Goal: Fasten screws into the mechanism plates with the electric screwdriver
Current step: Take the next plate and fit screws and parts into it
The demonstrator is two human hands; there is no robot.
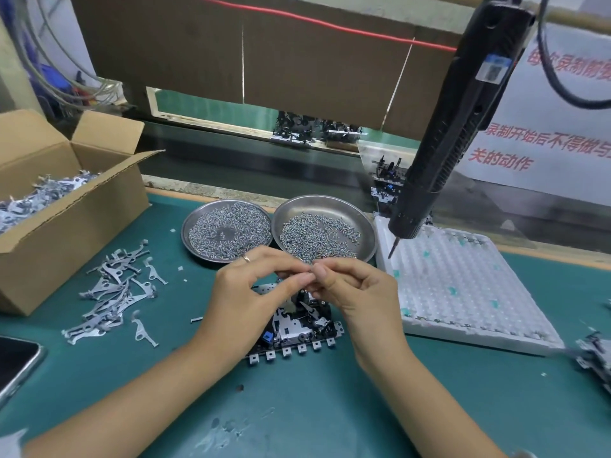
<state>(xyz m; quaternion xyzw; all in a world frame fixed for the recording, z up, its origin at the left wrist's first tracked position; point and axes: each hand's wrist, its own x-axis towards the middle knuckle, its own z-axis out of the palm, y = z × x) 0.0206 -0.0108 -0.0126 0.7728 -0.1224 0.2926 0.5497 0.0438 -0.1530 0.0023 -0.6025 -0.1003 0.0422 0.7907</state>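
Observation:
A mechanism plate (299, 328) with black and silver parts lies on the green mat, partly hidden under my hands. My left hand (251, 292) and my right hand (357, 292) meet fingertip to fingertip just above it, pinching something too small to make out. Two round steel dishes of screws stand behind them, the left dish (198, 223) and the right dish (330, 206). The black electric screwdriver (453, 127) hangs untouched at the right, its bit pointing down over the white foam tray (463, 292).
An open cardboard box (66, 206) of stamped metal levers stands at the left, with loose levers (112, 295) scattered beside it. A phone (16, 365) lies at the left edge. More mechanism assemblies (595, 358) sit at the right edge and on the conveyor behind.

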